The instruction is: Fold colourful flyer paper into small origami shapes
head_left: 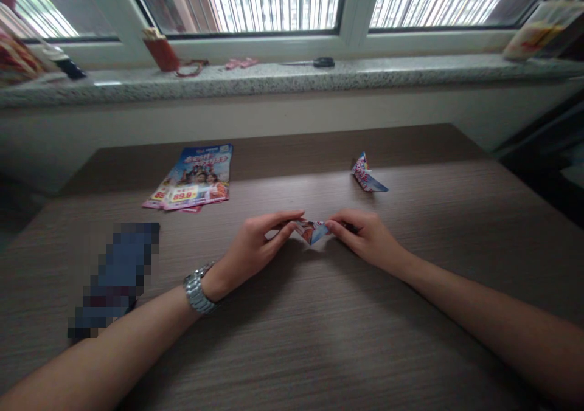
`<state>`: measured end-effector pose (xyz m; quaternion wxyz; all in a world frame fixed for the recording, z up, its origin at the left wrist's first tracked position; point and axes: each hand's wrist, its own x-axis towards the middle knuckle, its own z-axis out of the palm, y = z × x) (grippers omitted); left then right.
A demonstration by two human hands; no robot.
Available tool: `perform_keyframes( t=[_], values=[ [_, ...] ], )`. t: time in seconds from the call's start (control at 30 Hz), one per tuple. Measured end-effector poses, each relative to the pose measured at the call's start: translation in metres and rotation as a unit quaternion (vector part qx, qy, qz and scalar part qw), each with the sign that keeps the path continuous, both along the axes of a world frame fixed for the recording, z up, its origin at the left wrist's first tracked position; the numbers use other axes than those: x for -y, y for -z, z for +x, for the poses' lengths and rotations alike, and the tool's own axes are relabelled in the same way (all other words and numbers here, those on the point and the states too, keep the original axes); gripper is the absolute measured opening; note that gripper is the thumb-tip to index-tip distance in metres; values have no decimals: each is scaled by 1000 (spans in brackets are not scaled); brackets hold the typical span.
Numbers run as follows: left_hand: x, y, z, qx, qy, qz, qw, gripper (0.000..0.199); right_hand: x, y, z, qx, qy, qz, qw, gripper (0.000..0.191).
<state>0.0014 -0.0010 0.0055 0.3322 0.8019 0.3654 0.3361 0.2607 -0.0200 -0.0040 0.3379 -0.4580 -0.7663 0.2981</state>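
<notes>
Between my two hands is a small folded piece of printed paper (312,231), its point facing down toward me. My left hand (258,244), with a metal watch (199,289) on the wrist, pinches its left corner between thumb and fingers. On the other side, my right hand (362,234) grips the right corner, with the fingers curled in. Farther back on the right stands a folded paper figure (367,175) with a similar colourful print. Several printed flyers (198,177) lie stacked at the back left.
A pixelated dark blue object (119,274) lies by my left forearm on the wooden table (292,338). On the stone windowsill (255,82) are a red container (161,51), pink items (241,63), dark-handled scissors (323,62) and a dark bottle (64,61).
</notes>
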Motion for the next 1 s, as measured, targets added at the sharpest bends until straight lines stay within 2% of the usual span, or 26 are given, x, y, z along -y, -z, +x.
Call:
perform_keyframes(
  t=[0.07,0.13,0.23,0.3,0.4,0.57,0.7,0.83,1.0],
  values=[
    [-1,0,-1,-19,2,90,996,31,-4,1,2,32,8,23,999,24],
    [-1,-1,-1,-78,23,171,982,33,-8,2,4,66,13,53,996,23],
    [1,-1,0,-177,95,216,956,43,-12,4,6,91,11,78,993,20],
    [3,0,1,-231,117,220,940,47,-14,5,6,93,14,83,992,17],
    [6,2,4,-291,118,211,926,52,-16,9,6,88,16,84,992,15],
    [10,3,5,-329,117,201,915,59,-17,14,7,128,18,132,983,14],
    [8,3,4,-342,93,200,914,60,-11,12,2,184,15,166,969,31],
    [5,3,4,-350,75,187,915,59,-2,11,-7,236,-28,145,960,57],
    [5,2,4,-359,81,176,913,59,1,13,-13,302,-62,104,946,68]
  ],
)
